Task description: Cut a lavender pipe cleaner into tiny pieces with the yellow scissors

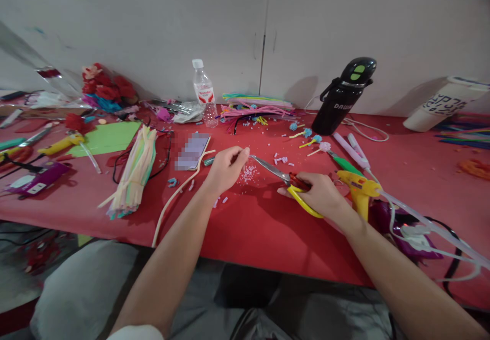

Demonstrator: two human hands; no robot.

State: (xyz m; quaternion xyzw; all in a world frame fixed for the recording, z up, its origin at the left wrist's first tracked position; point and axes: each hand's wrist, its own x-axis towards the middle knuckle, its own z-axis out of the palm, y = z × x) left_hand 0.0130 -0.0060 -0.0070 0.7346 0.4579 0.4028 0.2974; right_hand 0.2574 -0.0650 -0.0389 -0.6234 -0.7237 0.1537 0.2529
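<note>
Two hands: we see both near the middle of the frame, over a red tabletop (252, 235).
Left hand (228, 169): thumb and forefinger tips are together; whether they pinch something small, we cannot tell.
Right hand (319, 194): its fingers are clamped on the handles of the scissors, just right of centre.
Scissors (281, 175): we find them at mid-frame, red and yellow at the handles, blades pointing up and left with the tip near the left fingertips; contact there we cannot make out.
Clippings (248, 175): a scatter of tiny pale bits lies below the scissor tip, with short pink pieces (281, 160) to the upper right of it.
Pale strip (175, 194): it curves from beside the left hand down to the table's front edge.
Left of frame: we have a tied bundle of pastel strips (133, 176), a green sheet (107, 138) and a phone (194, 151), partly blurred out.
Upper middle: a clear bottle (205, 97) stands beside a pile of coloured stems (258, 110).
Upper right: a black flask (340, 102) stands upright, and a white cup (440, 106) leans.
Right of frame: four small stemmed pieces (307, 132), three blue-topped and one pink, lie above a yellow glue gun (360, 189).
</note>
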